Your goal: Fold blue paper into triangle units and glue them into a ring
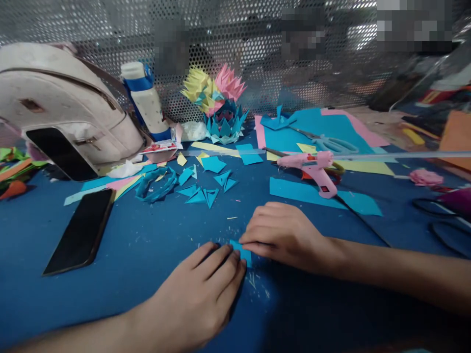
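A small blue paper piece [246,255] lies on the blue table between my hands. My left hand [206,289] rests on its left part, fingers curled together over the paper. From the right, my right hand [283,235] pinches the paper's upper edge with its fingers pressed together. Several folded blue paper triangles [196,196] lie beyond my hands, beside a crumpled blue paper strip [156,185]. A pink glue gun [312,166] lies on a blue paper strip [358,201] past my right hand.
Two phones [79,230] [61,152], a white bag [66,103] and a bottle [145,100] are at left. Paper flowers [226,120] stand at the back. Light-blue scissors [334,143] lie on coloured sheets [316,122]. The gun's black cord [362,220] runs right.
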Demonstrator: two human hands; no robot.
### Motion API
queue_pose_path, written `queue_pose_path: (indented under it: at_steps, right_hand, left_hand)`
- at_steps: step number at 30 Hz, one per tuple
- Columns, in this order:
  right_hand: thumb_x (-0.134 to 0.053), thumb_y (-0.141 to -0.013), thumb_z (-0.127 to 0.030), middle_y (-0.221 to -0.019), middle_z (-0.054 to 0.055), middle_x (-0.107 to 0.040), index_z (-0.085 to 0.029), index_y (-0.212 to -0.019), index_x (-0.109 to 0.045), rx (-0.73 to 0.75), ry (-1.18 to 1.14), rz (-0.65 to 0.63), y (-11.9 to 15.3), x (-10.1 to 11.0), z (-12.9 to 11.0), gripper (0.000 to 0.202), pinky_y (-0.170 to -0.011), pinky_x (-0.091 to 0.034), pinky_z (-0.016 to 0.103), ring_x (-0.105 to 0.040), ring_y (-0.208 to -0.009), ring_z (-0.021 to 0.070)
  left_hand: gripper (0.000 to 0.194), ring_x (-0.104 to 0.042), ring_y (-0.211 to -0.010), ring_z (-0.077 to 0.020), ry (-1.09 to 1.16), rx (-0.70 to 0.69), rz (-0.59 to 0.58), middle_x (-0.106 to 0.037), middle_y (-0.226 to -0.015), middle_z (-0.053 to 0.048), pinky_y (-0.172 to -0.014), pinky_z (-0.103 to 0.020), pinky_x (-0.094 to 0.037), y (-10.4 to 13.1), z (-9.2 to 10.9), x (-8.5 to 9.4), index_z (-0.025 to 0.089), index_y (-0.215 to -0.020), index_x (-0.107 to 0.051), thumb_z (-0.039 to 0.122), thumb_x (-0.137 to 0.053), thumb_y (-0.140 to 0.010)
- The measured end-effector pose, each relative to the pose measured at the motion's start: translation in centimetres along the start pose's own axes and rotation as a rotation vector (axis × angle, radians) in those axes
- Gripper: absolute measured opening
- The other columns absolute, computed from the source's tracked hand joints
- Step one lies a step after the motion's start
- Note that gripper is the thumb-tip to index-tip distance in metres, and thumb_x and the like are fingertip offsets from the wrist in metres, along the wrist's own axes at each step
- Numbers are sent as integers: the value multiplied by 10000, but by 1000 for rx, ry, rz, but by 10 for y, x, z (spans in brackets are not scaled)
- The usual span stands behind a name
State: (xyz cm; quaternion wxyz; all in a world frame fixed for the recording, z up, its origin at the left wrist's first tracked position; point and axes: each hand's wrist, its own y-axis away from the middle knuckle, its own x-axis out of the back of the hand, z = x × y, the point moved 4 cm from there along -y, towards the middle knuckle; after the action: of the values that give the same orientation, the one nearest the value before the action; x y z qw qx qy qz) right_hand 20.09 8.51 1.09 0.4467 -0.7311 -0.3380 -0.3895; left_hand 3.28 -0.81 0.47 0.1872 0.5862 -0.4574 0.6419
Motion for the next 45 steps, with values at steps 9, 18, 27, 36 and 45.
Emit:
queue_pose_path:
  at_steps: [9, 18, 27, 36, 45]
  right_hand:
    - [-584, -977, -310, -741, -38, -654, -214, -801, -639, -79, -11, 16, 0, 0, 4, 208, -679, -298, 282, -518, -708, 124]
    - [-431, -1051, -317, -841, -3, -675, -205, -900, -641, 6, 64, -75, 2, -1, 0, 282, -670, -274, 330, -480, -761, 153]
    - [-476, -1025, -353, -742, 6, -594, -194, -800, -570, -37, 94, -32, 1, 0, 2, 292, -624, -262, 297, -429, -691, 152]
    - [-496, -1017, -340, -768, 6, -631, -196, -838, -617, 8, 23, -116, 2, 1, 11, 260, -631, -283, 289, -485, -711, 142]
    - [-549, -991, -377, -837, 17, -672, -206, -983, -679, -89, 16, -46, -1, 3, 13, 215, -653, -338, 270, -533, -775, 151]
  left_hand:
    - [383, -597, -1181, -269, 15, 9, -18, -674, -1280, -62, -995, -411, -461, 0, 0, 0, 100, -1303, -613, 256, -458, -989]
    - [353, -603, -1172, -251, 16, 27, 2, -687, -1257, -52, -1003, -398, -444, -1, -2, -1, 120, -1271, -632, 257, -456, -996]
    - [381, -602, -1177, -251, 15, 29, -54, -683, -1244, -84, -1003, -404, -432, -2, -3, 0, 137, -1301, -603, 280, -425, -997]
    - [439, -563, -1209, -242, 51, 50, -132, -650, -1291, -78, -1046, -388, -396, -3, -4, -2, 88, -1374, -536, 242, -448, -972]
    - [414, -583, -1184, -247, 57, 44, -88, -667, -1270, -79, -1042, -389, -422, -4, -4, 0, 86, -1338, -579, 230, -431, -979]
